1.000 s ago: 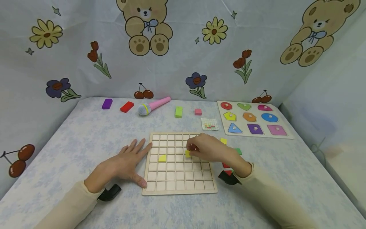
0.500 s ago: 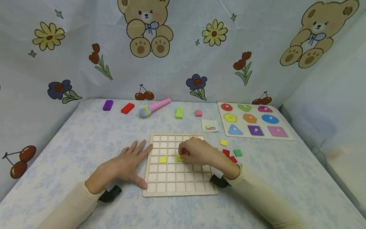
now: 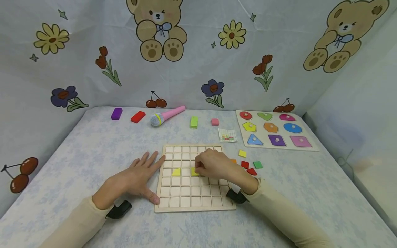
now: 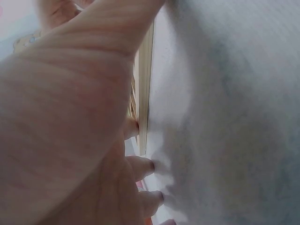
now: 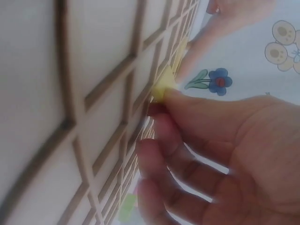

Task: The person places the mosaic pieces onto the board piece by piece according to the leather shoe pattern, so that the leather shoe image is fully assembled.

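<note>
Now we see the right hand (image 3: 214, 165) barely moved, still pinching the yellow tile (image 3: 194, 171) into the grid (image 3: 198, 199); left hand (image 3: 136, 179) flat, unchanged.

pale matt wooden grid board (image 3: 194, 193); matt yellow piece (image 3: 194, 171); soft printed cloth over the table (image 3: 93, 151).

A wooden grid board (image 3: 192, 193) is lying flat on the table, its square cells mostly bare; a yellow tile (image 3: 194, 171) is sitting in a cell near the board's middle, partly covered by fingertips; a second yellow piece (image 3: 176, 172) is lying two cells to its left.
</note>
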The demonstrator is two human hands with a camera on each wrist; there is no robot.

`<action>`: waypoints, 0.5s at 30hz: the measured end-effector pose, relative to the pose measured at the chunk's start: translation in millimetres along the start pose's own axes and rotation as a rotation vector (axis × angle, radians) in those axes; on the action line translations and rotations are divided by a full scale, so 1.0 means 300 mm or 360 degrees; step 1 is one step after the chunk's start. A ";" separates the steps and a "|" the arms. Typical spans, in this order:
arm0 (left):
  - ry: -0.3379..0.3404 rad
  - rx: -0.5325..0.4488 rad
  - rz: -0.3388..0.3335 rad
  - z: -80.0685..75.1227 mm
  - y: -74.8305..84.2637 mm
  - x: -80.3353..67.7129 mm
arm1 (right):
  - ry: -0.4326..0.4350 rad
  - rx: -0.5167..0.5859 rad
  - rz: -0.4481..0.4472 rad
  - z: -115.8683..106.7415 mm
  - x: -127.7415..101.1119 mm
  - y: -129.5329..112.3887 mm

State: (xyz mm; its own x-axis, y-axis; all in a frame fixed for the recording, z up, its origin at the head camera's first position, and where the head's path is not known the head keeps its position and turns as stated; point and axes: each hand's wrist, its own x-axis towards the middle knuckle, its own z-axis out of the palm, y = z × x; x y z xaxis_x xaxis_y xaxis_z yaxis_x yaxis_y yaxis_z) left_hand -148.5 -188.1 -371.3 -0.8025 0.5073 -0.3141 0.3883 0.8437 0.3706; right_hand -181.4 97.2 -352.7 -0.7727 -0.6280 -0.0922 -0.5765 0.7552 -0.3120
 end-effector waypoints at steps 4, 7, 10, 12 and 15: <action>0.0007 0.0006 0.0006 0.000 -0.001 0.001 | 0.0056 -0.0041 -0.0014 0.003 -0.003 -0.002; 0.0014 0.0015 0.0010 0.000 -0.001 0.000 | 0.0084 -0.0062 -0.0014 0.003 -0.005 -0.006; 0.0018 0.0024 0.0014 0.001 0.000 -0.001 | 0.0100 -0.0072 -0.0001 0.002 -0.005 -0.013; 0.0020 0.0023 0.0018 0.002 0.001 -0.001 | 0.0101 -0.0064 0.0003 0.003 -0.004 -0.016; 0.0016 0.0017 0.0016 0.004 0.002 -0.002 | 0.0076 -0.0014 -0.0008 0.003 -0.005 -0.020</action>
State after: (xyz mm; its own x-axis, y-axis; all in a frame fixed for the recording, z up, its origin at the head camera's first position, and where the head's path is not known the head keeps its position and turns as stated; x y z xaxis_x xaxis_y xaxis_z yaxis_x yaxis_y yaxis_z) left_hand -147.4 -187.7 -372.0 -0.8031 0.5140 -0.3015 0.4011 0.8405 0.3643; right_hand -176.7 93.4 -351.6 -0.7815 -0.6223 -0.0456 -0.5826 0.7539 -0.3038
